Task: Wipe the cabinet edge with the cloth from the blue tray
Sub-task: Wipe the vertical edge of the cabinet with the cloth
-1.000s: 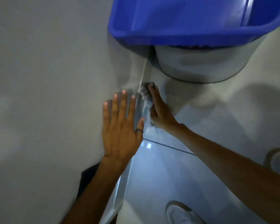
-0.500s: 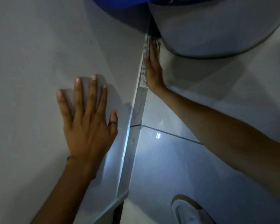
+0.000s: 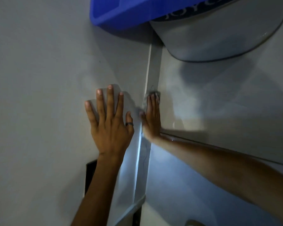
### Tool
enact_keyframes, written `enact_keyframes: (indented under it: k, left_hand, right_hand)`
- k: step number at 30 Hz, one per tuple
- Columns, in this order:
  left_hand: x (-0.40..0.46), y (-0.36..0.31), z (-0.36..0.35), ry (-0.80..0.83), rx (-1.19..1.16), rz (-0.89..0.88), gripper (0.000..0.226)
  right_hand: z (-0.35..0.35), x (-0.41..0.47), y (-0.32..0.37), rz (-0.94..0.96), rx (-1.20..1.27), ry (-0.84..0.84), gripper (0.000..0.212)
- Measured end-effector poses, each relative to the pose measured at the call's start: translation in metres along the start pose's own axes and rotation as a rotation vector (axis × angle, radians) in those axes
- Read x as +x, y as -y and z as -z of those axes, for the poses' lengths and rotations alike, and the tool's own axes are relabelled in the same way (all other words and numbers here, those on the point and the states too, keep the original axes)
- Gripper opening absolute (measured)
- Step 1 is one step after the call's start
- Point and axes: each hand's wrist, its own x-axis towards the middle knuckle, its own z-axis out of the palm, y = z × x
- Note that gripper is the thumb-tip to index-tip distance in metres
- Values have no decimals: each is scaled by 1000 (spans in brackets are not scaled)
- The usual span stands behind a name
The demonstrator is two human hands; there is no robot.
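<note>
**A:** Cloth [image 3: 151, 97]? Where is it, and which way does the cabinet edge [image 3: 153, 69] run?

**B:** I see it pinned flat under the right hand [image 3: 151, 118], fingers pressed together against the narrow strip. That edge runs lengthwise away from me, up toward the blue tray [image 3: 121, 12]. The picture is dim; I think only a grey scrap shows.

**A:** And the other hand?

**B:** My view shows the left hand [image 3: 109, 126] spread flat on the cabinet face just beside it, holding nothing.

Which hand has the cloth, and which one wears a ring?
The right hand presses the cloth flat against the narrow cabinet edge. The left hand, spread bare on the broad panel, wears the dark ring on its thumb.
</note>
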Motion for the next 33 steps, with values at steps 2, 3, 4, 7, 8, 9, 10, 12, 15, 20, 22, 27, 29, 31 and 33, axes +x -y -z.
enact_keyframes:
  k: [2,3,4,7,8,9,10,12,15,20,22,27,29,31,33]
  left_hand:
    - [0,0,-1,-7,-5,7,70]
    - [-1,0,-2,-3,-7,7,71]
    - [-1,1,-2,3,-11,7,72]
    - [-2,3,-2,-3,-18,8,73]
    - [-2,2,-3,-13,-12,6,73]
    - [-2,2,-4,-26,-7,4,72]
    - [-2,2,-6,-40,-2,0,72]
    - [0,2,-10,-64,16,-14,72]
    - [2,3,-16,-100,79,-33,67]
    - [-1,3,-20,-170,128,-41,61]
    - [-1,2,-18,-179,107,-31,61]
    - [-5,2,-10,-117,51,-3,66]
    - [-6,2,-8,-105,30,7,67]
    - [-6,3,-7,-114,27,2,68]
    - [-4,2,-8,-130,33,-9,68]
  right_hand:
    - [20,75,12,48,3,-104,75]
    - [31,108,18,48,15,-145,70]
    - [39,135,25,36,26,-174,66]
    - [44,161,33,26,46,-188,62]
    - [42,152,31,38,32,-180,62]
    - [37,136,25,50,12,-169,62]
    - [30,112,16,56,-7,-155,63]
    - [10,42,-3,49,-29,-96,68]
    - [-17,-70,-23,60,-66,87,69]
    - [-10,-27,-17,47,-76,0,77]
    - [7,34,-2,36,-54,-79,75]
    - [38,120,26,32,-8,-128,68]
    - [33,104,25,33,-53,-110,69]
    - [17,58,14,53,-100,-94,73]
    - [-4,-15,1,42,-112,-27,75]
